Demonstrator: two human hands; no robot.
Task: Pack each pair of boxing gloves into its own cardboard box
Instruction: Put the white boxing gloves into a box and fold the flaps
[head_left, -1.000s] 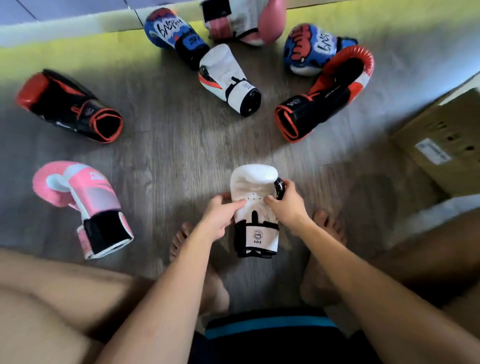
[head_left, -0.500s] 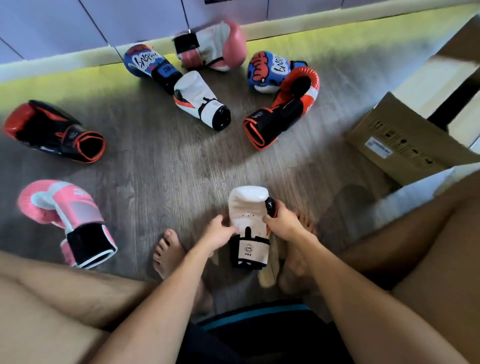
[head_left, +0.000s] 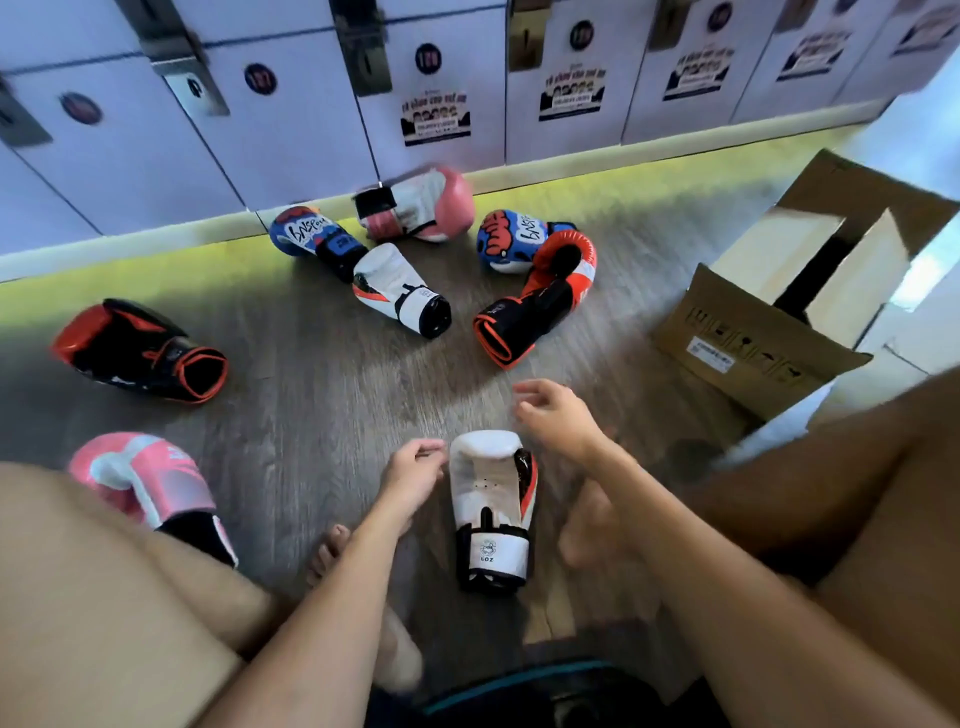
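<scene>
Head view: both grips have let go. A moment ago the left hand (head_left: 415, 467) and the right hand (head_left: 558, 418) pinched the white padded boxing glove with a black-and-white cuff (head_left: 491, 499) from either side. Now the left hovers just beside its left edge, fingers loosely curled on nothing. The right has lifted clear toward the upper right, fingers relaxed and empty. The glove lies flat on the grey wood-plank floor (head_left: 322, 395) at lower centre, between the person's bare feet, cuff toward the body.

That reads as one half of a pair set ready — its likely mate, the white glove with an orange mark (head_left: 400, 291), lies above centre, touching a blue printed glove (head_left: 311, 234). No glove shows inside a box yet.

Open floor runs between the near glove and the far cluster, so a forward reach looks unobstructed. The open brown cardboard box (head_left: 753, 332) sits at the right edge, flaps up — its near corner and the raised right leg (head_left: 831, 467) narrow the path there. White lockers (head_left: 291, 130) close off the top.
</scene>
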